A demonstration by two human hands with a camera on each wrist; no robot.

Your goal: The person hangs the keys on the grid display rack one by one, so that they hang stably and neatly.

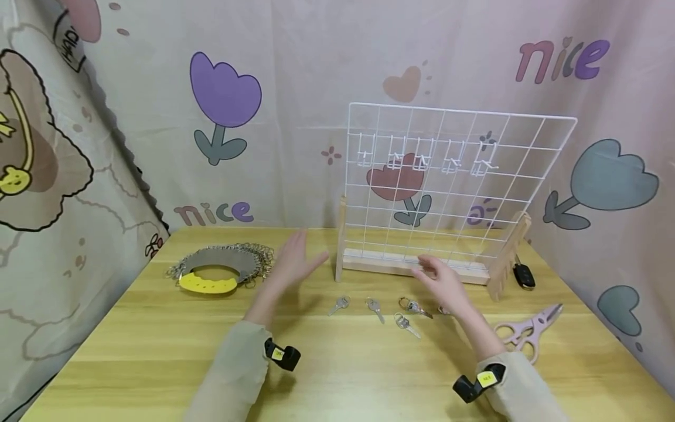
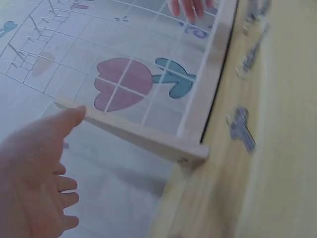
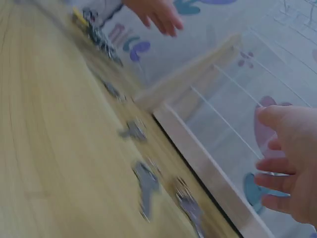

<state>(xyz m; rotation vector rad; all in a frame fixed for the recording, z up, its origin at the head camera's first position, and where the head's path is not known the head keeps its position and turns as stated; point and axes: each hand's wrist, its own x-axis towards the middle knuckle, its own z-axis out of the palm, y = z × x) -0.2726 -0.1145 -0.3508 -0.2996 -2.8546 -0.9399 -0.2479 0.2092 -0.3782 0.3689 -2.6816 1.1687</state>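
My left hand is held above the table, fingers extended and thumb spread, just left of the wooden stand's left post. My right hand hovers in front of the stand's base bar, thumb and fingers apart with nothing between them. A white wire grid stands upright in that stand, with several white hooks in a row on its upper part. Several small silver keys with rings lie before the base, among them a leftmost key, a second key and a front key.
At the left lies a curved grey plate with a yellow handle, edged by many metal rings. Pink scissors lie beside my right forearm. A black car key rests behind the stand's right foot. A printed curtain hangs behind.
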